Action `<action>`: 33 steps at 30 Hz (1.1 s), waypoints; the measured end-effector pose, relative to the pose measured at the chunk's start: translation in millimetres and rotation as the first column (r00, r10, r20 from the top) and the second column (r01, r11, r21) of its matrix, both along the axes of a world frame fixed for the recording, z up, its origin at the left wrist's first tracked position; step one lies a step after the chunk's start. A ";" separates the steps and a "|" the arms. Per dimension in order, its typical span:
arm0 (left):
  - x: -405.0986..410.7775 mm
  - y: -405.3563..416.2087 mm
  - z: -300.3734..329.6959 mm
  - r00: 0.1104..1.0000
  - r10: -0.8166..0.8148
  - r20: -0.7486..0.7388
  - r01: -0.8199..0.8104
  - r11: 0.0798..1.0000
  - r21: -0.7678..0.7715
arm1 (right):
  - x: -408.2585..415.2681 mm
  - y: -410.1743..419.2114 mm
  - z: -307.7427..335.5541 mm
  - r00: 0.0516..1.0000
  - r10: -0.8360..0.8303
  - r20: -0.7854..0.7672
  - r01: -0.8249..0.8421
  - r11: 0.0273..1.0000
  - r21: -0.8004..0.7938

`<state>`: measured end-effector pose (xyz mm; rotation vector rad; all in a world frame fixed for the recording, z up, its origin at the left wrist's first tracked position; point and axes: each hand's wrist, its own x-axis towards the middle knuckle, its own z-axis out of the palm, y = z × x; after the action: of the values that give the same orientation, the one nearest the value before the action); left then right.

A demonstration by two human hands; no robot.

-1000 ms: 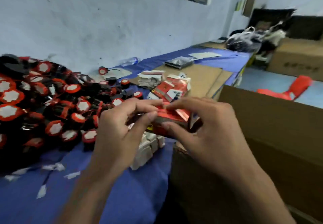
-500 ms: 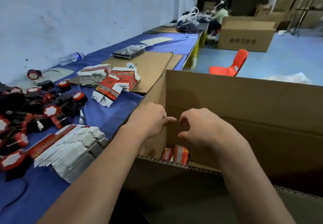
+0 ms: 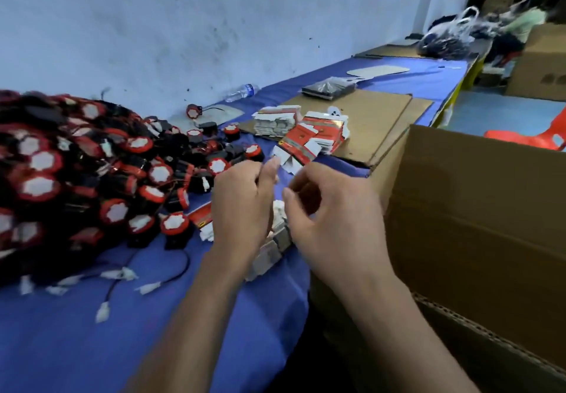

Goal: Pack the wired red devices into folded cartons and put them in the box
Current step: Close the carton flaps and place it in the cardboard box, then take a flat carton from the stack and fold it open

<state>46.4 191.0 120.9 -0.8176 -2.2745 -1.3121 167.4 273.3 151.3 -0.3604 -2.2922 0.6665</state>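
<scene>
your left hand (image 3: 242, 199) and your right hand (image 3: 333, 218) hover side by side over the blue table cover (image 3: 153, 331), just left of the large cardboard box (image 3: 477, 209). the fingers of both hands are loosely curled and hold nothing; the thumb and fingertips of each hand sit close together without a visible object between them. motion blur softens the fingertips, so finer contact cannot be told.

beneath and between your hands lies a stack of flat cartons (image 3: 272, 251), white-edged, with a red printed face showing at its left end. a second stack of flat cartons (image 3: 312, 141), red and white, lies fanned out farther back, and a third, mostly white bundle (image 3: 275, 120) sits just behind it on a sheet of brown cardboard (image 3: 367, 123).

the wired red devices (image 3: 79, 166) form a large heap on the left of the table. each shows a red rim around a white face on a black body. loose black wires with white connectors (image 3: 122, 274) trail from the heap toward the near edge. one single device (image 3: 193, 111) stands apart near the wall.

the box stands open at the right edge of the table; its interior is not visible from this view.

farther along the table you see a plastic bottle (image 3: 242, 93) lying on its side, a dark packet (image 3: 329, 87), and a tied plastic bag (image 3: 450, 40). a red chair (image 3: 526, 138) shows beyond the box.
</scene>
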 end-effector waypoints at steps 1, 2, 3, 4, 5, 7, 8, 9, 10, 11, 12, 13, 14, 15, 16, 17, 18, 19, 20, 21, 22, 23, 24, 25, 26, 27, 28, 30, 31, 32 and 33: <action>-11.6 -19.6 -10.6 0.994 0.109 0.027 -0.110 0.994 0.024 | -21.8 -13.2 -7.2 0.999 0.035 0.039 -0.033 0.999 -0.038; -24.6 -38.9 -21.6 0.975 0.209 0.070 -0.212 0.977 0.037 | -45.1 -24.1 -15.4 0.993 0.056 0.105 -0.051 0.997 -0.049; -35.8 -57.8 -30.0 0.945 0.306 0.118 -0.312 0.950 0.032 | -69.2 -35.3 -24.4 0.981 0.071 0.181 -0.066 0.997 -0.034; -47.2 -74.7 -40.4 0.914 0.375 0.156 -0.381 0.925 0.007 | -91.6 -45.2 -33.9 0.961 0.093 0.260 -0.093 0.996 -0.015; -56.6 -90.8 -47.9 0.872 0.451 0.190 -0.450 0.892 -0.050 | -114.6 -57.0 -43.1 0.938 0.134 0.320 -0.138 0.990 -0.011; -70.4 -113.4 -63.5 0.812 0.532 0.238 -0.506 0.846 -0.167 | -154.6 -73.6 -55.0 0.898 0.191 0.397 -0.203 0.979 -0.010; -77.0 -120.3 -72.7 0.806 0.538 0.246 -0.506 0.842 -0.187 | -172.3 -76.4 -59.4 0.884 0.168 0.437 -0.192 0.981 0.011; -80.5 -122.5 -78.1 0.812 0.519 0.266 -0.485 0.854 -0.188 | -187.4 -74.3 -63.3 0.850 0.114 0.515 -0.155 0.987 0.038; -83.9 -122.8 -83.1 0.829 0.480 0.285 -0.450 0.877 -0.170 | -200.2 -72.2 -66.7 0.768 0.066 0.637 -0.139 0.988 0.065; -84.9 -119.2 -85.1 0.847 0.435 0.305 -0.399 0.900 -0.175 | -211.3 -70.1 -72.1 0.668 0.038 0.743 -0.161 0.982 0.094; -88.1 -113.9 -88.1 0.874 0.380 0.302 -0.332 0.922 -0.200 | -218.1 -69.7 -77.3 0.571 0.010 0.821 -0.208 0.969 0.132; -90.0 -107.5 -87.7 0.896 0.343 0.282 -0.274 0.927 -0.257 | -222.7 -70.9 -83.2 0.500 -0.014 0.866 -0.251 0.954 0.161; -93.2 -101.9 -87.0 0.915 0.312 0.257 -0.230 0.925 -0.301 | -224.1 -73.1 -86.9 0.466 -0.031 0.884 -0.271 0.946 0.176; -95.4 -97.5 -83.8 0.923 0.293 0.251 -0.200 0.920 -0.336 | -225.3 -75.0 -88.7 0.468 -0.031 0.883 -0.274 0.945 0.178; -99.0 -94.9 -81.8 0.928 0.273 0.252 -0.172 0.916 -0.362 | -224.9 -75.4 -86.7 0.483 -0.013 0.876 -0.264 0.951 0.160; -101.5 -94.2 -78.8 0.929 0.257 0.266 -0.145 0.914 -0.378 | -223.7 -74.6 -83.2 0.509 0.016 0.861 -0.272 0.952 0.143; -105.0 -94.7 -78.3 0.932 0.239 0.272 -0.125 0.918 -0.377 | -221.9 -71.8 -77.2 0.524 0.045 0.850 -0.305 0.942 0.138; -107.9 -95.3 -78.4 0.934 0.213 0.288 -0.104 0.931 -0.350 | -220.7 -67.6 -70.6 0.531 0.077 0.844 -0.343 0.930 0.130; -109.8 -97.0 -79.5 0.930 0.185 0.319 -0.090 0.953 -0.291 | -217.7 -64.7 -62.7 0.533 0.090 0.842 -0.365 0.921 0.133; -108.6 -97.6 -77.8 0.911 0.170 0.375 -0.095 0.973 -0.210 | -215.0 -62.2 -55.9 0.541 0.093 0.836 -0.370 0.919 0.137; -106.9 -98.0 -76.5 0.886 0.168 0.432 -0.124 0.984 -0.126 | -211.3 -61.6 -48.5 0.570 0.093 0.817 -0.343 0.930 0.134; -104.0 -98.0 -75.1 0.862 0.164 0.480 -0.162 0.986 -0.045 | -208.0 -61.2 -41.8 0.626 0.084 0.775 -0.293 0.947 0.133; -101.6 -97.3 -74.5 0.845 0.153 0.512 -0.202 0.979 0.040 | -203.3 -61.3 -33.6 0.693 0.059 0.718 -0.232 0.962 0.145; -98.0 -97.8 -73.0 0.833 0.138 0.536 -0.247 0.959 0.138 | -198.7 -61.9 -26.2 0.777 0.009 0.630 -0.164 0.968 0.189; -94.9 -99.6 -71.0 0.827 0.117 0.550 -0.294 0.924 0.244 | -195.3 -62.7 -19.6 0.854 -0.048 0.517 -0.090 0.967 0.237; -90.8 -103.7 -67.5 0.822 0.082 0.564 -0.331 0.874 0.356 | -192.3 -64.4 -13.1 0.918 -0.083 0.388 -0.032 0.959 0.282; -87.1 -110.3 -64.4 0.820 0.030 0.572 -0.355 0.810 0.467 | -190.1 -66.7 -8.1 0.969 -0.081 0.235 0.005 0.952 0.306; -77.4 -131.5 -57.1 0.807 -0.116 0.580 -0.376 0.657 0.654 | -182.8 -79.8 -1.9 0.995 0.087 -0.043 -0.076 0.976 0.205; -72.9 -146.6 -55.7 0.794 -0.186 0.579 -0.383 0.588 0.713 | -180.1 -90.7 -1.9 0.963 0.230 -0.142 -0.220 0.972 0.077; -68.5 -165.6 -55.9 0.787 -0.238 0.570 -0.388 0.528 0.756 | -178.8 -105.0 -6.0 0.901 0.370 -0.224 -0.400 0.911 -0.101; -64.2 -186.4 -57.3 0.790 -0.258 0.556 -0.392 0.485 0.782 | -176.3 -121.5 -13.1 0.847 0.470 -0.247 -0.526 0.808 -0.265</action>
<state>-17.8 4.6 63.6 0.1496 -1.4710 -2.6302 -8.9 151.8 138.2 0.1705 -2.1126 1.2992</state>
